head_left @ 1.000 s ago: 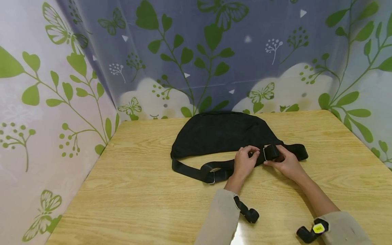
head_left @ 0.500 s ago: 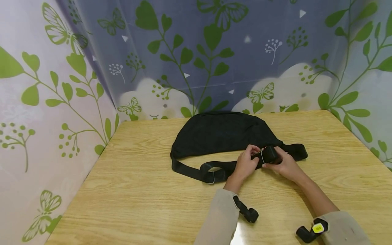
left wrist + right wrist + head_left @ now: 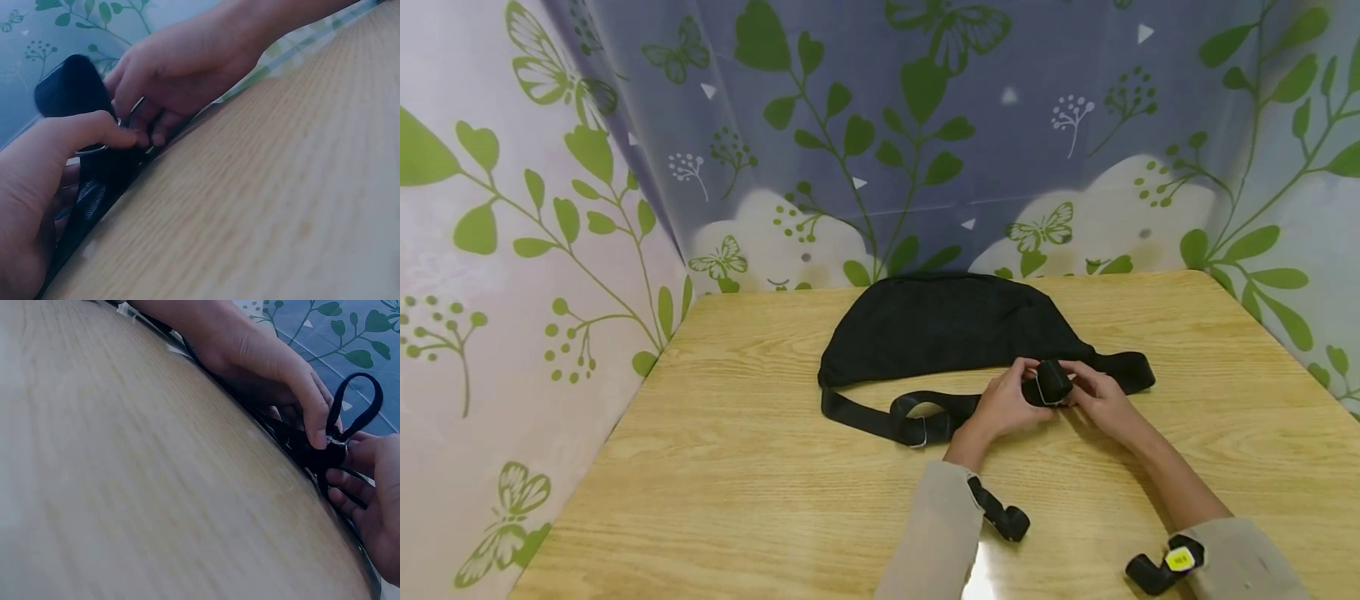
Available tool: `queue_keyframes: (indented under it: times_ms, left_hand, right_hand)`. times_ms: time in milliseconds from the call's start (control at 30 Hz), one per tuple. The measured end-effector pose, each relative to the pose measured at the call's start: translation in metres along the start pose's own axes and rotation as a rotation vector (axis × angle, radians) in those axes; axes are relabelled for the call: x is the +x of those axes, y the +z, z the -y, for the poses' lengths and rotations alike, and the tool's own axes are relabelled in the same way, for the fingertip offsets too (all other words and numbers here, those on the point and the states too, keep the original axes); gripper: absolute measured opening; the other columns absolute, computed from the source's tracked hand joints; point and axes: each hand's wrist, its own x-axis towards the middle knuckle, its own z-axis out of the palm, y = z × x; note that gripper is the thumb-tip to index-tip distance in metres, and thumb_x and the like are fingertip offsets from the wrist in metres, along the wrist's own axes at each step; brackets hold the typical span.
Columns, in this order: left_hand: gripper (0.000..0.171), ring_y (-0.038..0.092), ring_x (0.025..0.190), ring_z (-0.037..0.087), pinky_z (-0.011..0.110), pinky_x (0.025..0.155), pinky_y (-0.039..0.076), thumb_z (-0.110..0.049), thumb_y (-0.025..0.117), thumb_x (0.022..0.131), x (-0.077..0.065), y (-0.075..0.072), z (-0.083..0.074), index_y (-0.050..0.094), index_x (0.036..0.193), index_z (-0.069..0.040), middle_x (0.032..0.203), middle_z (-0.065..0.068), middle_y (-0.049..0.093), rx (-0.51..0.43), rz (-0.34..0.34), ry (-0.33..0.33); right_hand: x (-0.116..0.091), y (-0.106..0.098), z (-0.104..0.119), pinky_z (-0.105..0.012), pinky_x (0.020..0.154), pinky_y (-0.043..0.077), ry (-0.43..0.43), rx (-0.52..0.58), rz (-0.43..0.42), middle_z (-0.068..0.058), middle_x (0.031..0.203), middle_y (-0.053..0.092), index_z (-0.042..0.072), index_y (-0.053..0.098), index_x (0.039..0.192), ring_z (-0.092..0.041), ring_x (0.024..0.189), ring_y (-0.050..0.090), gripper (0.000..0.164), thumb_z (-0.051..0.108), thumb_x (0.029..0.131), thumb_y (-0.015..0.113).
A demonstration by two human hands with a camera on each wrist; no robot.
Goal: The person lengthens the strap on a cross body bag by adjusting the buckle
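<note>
Across the table [image 3: 737, 500], at its far edge, lay the black bag [image 3: 951, 325], soft and probably light, likely to sag in the lifting, with its pliable strap [image 3: 857, 418] lying in front. The left hand [image 3: 1002, 408] had its grip closed on that strap, thumb over, fingers under, while the right hand [image 3: 1107, 406] pinched it just alongside; between them rose a loop [image 3: 1055, 379], the metal buckle [image 3: 336, 442] at its base likely the firmest hold.
</note>
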Motion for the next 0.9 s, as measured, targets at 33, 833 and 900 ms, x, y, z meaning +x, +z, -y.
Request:
queue_keyframes:
  times_ms: [33, 833, 900]
  left_hand:
    - [0.065, 0.053, 0.099, 0.008, 0.022, 0.082, 0.041, -0.034, 0.079, 0.070, 0.000, 0.000, 0.000, 0.046, 0.123, -0.019, 0.110, -0.004, 0.055, 0.009, 0.001, 0.004]
    - [0.048, 0.056, 0.089, 0.002, 0.013, 0.075, 0.040, -0.032, 0.082, 0.068, 0.001, -0.002, 0.002, 0.057, 0.107, -0.022, 0.100, -0.010, 0.061, 0.050, -0.027, 0.109]
    - [0.047, 0.056, 0.088, 0.001, 0.013, 0.075, 0.040, -0.032, 0.082, 0.068, 0.001, -0.002, 0.002, 0.057, 0.106, -0.022, 0.100, -0.010, 0.061, 0.044, -0.028, 0.108]
  right_hand:
    - [0.000, 0.000, 0.001, -0.020, 0.061, 0.045, 0.011, 0.002, 0.000, -0.005, 0.097, 0.055, -0.012, 0.050, 0.116, -0.012, 0.069, 0.056, 0.029, -0.015, 0.087, 0.049]
    - [0.002, 0.004, 0.027, -0.022, 0.052, 0.041, 0.042, 0.068, -0.016, -0.018, 0.081, 0.051, -0.012, 0.049, 0.095, -0.013, 0.058, 0.047, 0.008, -0.015, 0.088, 0.049]
    - [0.002, 0.004, 0.028, -0.022, 0.052, 0.040, 0.039, 0.056, -0.025, -0.016, 0.081, 0.051, -0.011, 0.050, 0.095, -0.013, 0.058, 0.046, 0.008, -0.015, 0.088, 0.049]
